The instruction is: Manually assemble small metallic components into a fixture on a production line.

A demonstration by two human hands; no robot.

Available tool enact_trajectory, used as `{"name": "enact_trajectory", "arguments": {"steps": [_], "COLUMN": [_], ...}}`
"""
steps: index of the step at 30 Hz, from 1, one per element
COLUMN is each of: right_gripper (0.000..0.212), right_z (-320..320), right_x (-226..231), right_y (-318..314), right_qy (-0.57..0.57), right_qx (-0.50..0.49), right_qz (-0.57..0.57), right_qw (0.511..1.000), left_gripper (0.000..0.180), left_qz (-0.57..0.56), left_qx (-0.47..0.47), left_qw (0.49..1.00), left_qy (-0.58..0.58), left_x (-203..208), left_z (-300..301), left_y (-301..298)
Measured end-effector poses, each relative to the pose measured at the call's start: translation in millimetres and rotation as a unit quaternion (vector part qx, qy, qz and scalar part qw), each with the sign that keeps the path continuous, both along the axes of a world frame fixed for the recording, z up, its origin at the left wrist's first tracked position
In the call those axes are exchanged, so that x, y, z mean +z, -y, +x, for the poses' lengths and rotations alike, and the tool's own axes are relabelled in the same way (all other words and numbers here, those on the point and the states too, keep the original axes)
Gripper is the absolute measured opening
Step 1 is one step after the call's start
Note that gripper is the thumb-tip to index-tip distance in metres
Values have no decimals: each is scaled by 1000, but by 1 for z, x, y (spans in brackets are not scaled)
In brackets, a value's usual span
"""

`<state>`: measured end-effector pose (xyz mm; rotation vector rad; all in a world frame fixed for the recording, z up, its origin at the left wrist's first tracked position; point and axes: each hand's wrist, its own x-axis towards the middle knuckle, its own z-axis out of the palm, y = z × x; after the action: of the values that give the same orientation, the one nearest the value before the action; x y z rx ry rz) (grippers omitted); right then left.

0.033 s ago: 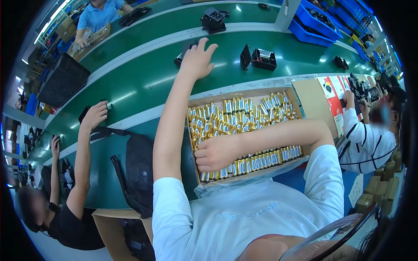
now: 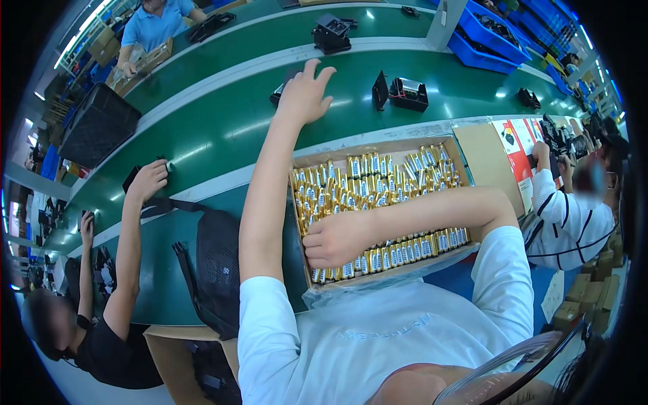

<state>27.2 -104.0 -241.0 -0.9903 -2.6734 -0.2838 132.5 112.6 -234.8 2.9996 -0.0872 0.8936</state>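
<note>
My left hand (image 2: pixel 306 94) reaches out over the green conveyor, fingers spread and thumb apart. It partly covers a small black case (image 2: pixel 276 96); whether the fingers touch it I cannot tell. Down in an open cardboard box (image 2: pixel 298 233), my right hand (image 2: pixel 337 239) lies at the left side among gold-and-silver batteries (image 2: pixel 378 169). Its fingers are bent and pressed together, and what they hold, if anything, is hidden. Batteries lie jumbled toward the far side, with a neat row along the near side. Farther right on the conveyor stands an opened black case (image 2: pixel 409 93) with silver cells inside.
A black mesh backpack (image 2: pixel 219 263) lies left of my arm. At left, a co-worker's hand (image 2: pixel 148 180) reaches onto the belt. Another person (image 2: pixel 570 209) works at right beside printed boxes. Blue bins (image 2: pixel 482 44) stand at the far right; a black case (image 2: pixel 331 34) rests beyond the belt.
</note>
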Motion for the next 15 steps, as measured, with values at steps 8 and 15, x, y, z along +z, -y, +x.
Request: {"name": "enact_trajectory", "arguments": {"steps": [8,15], "right_gripper": [16,21], "right_z": [38,124], "right_x": [52,105], "right_y": [7,-14], "right_qy": [-45,-223], "right_qx": [-107,-370], "right_qz": [-125,-246], "right_qw": [985,868], "left_gripper": [41,41], "left_qz": [-187,-224], "left_qx": [332,282], "left_qw": [922,906], "left_qy": [-72,-221], "left_x": [11,17], "left_z": [9,8], "left_y": [-50,-74]}}
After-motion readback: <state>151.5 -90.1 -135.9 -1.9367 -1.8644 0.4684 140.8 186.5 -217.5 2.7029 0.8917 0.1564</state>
